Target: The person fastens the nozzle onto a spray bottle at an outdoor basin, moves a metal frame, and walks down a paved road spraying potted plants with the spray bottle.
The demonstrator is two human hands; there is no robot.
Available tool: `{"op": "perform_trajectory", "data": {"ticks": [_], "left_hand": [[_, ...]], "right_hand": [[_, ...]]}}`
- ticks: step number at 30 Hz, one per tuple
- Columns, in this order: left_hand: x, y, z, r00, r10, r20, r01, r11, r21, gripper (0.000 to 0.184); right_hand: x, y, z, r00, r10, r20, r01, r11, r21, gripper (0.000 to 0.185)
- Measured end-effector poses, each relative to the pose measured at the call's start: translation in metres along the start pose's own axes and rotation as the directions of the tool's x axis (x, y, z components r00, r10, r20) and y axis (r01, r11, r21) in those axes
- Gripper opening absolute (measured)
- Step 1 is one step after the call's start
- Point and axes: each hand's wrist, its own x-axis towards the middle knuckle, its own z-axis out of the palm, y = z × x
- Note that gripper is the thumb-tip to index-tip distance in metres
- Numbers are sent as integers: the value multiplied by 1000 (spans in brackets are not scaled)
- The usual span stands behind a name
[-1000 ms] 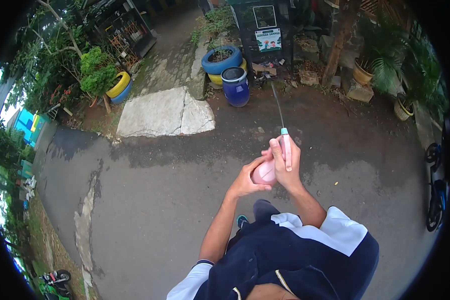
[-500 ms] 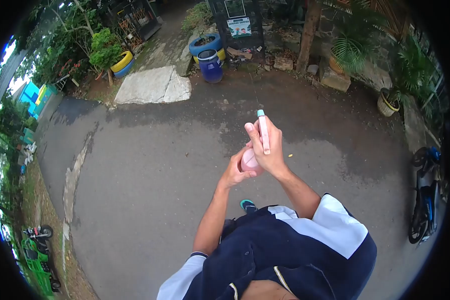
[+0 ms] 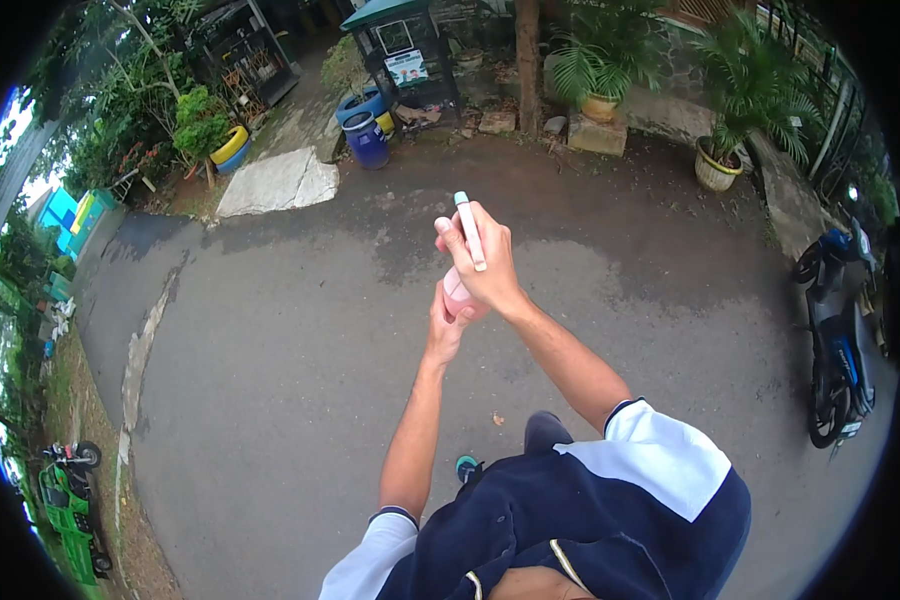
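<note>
A pink spray bottle (image 3: 458,291) is held out in front of me, above the pavement. Its long pale sprayer head (image 3: 471,238) has a light teal nozzle and points away from me. My right hand (image 3: 496,262) is closed around the bottle's neck just under the sprayer head, with the thumb on the left side. My left hand (image 3: 444,332) wraps the lower part of the bottle from below and left. The fingers hide the trigger and much of the bottle.
Grey asphalt (image 3: 270,400) stretches around me, with dark damp patches ahead. A blue drum (image 3: 366,142) stands by a concrete slab (image 3: 280,184). Potted palms (image 3: 715,165) line the far edge. A motorcycle (image 3: 838,340) is parked right, a green vehicle (image 3: 68,510) left.
Both hands and the spray bottle have shifted left and slightly up in view. The drum and plants have also slid left as my view turned right; both hands keep their hold.
</note>
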Motion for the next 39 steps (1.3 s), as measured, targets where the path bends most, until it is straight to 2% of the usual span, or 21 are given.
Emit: {"op": "perform_trajectory", "data": {"ticks": [1, 3, 5, 7, 9, 10, 14, 16, 19, 20, 22, 25, 28, 29, 32, 33, 36, 39], "left_hand": [[-17, 3, 38, 1000, -5, -9, 5, 1000, -22, 112], [-53, -5, 118, 999, -11, -38, 10, 999, -49, 113], [-84, -18, 197, 998, -5, -59, 3, 999, -45, 113], [-87, -43, 283, 999, 30, -17, -31, 998, -48, 112], [-127, -43, 362, 999, -16, 43, 17, 999, -41, 109], [-138, -41, 409, 999, -21, 39, 24, 998, -62, 108], [-160, -34, 566, 998, -7, 66, 15, 992, -123, 102], [-176, -37, 621, 993, -12, 115, 25, 994, -111, 99], [-204, -33, 683, 978, -8, 209, 12, 1000, -18, 90], [-215, -29, 702, 970, -16, 243, 13, 1000, 12, 89], [-246, -24, 740, 951, -41, 307, 17, 997, 78, 86], [-296, -28, 805, 953, 0, 302, -3, 1000, 10, 87], [-349, -26, 870, 956, -14, 293, -5, 998, 63, 90], [-366, -25, 893, 960, 2, 281, -18, 998, 55, 91], [-416, -7, 966, 968, 6, 251, -20, 998, 52, 92], [-430, 2, 991, 970, -6, 245, -10, 998, 62, 92], [-457, 11, 1064, 974, -31, 227, 20, 999, 51, 93], [-499, 4, 1149, 982, -42, 185, 28, 996, 82, 95]], "right_hand": [[-11, -12, -29, 997, -68, -25, 68, 997, 19, 34], [-34, -33, -107, 999, -43, -5, 43, 999, 26, 34], [-58, -57, -196, 989, 131, 65, -132, 991, 7, 34], [-61, -55, -289, 994, 101, 36, -99, 994, -37, 32], [-93, -66, -371, 985, 172, 0, -171, 980, -104, 32], [-94, -98, -414, 962, 272, 14, -268, 957, -112, 33], [-103, -143, -545, 993, 89, -83, -103, 977, -187, 32], [-115, -157, -605, 974, 184, -134, -208, 958, -200, 34], [-148, -183, -689, 928, 206, -311, -274, 942, -194, 37], [-163, -190, -714, 918, 229, -324, -295, 939, -175, 38], [-194, -215, -762, 939, 175, -295, -251, 936, -245, 39], [-235, -232, -822, 962, 3, -275, -114, 915, -386, 38], [-278, -268, -881, 964, 70, -257, -139, 956, -259, 36], [-293, -282, -911, 961, 187, -201, -238, 934, -266, 35], [-328, -314, -979, 954, 193, -231, -230, 962, -148, 35], [-336, -331, -1007, 965, 176, -196, -224, 940, -257, 35], [-351, -362, -1073, 979, 11, -203, -66, 963, -262, 34], [-380, -378, -1157, 981, 98, -167, -117, 987, -110, 33]]}}
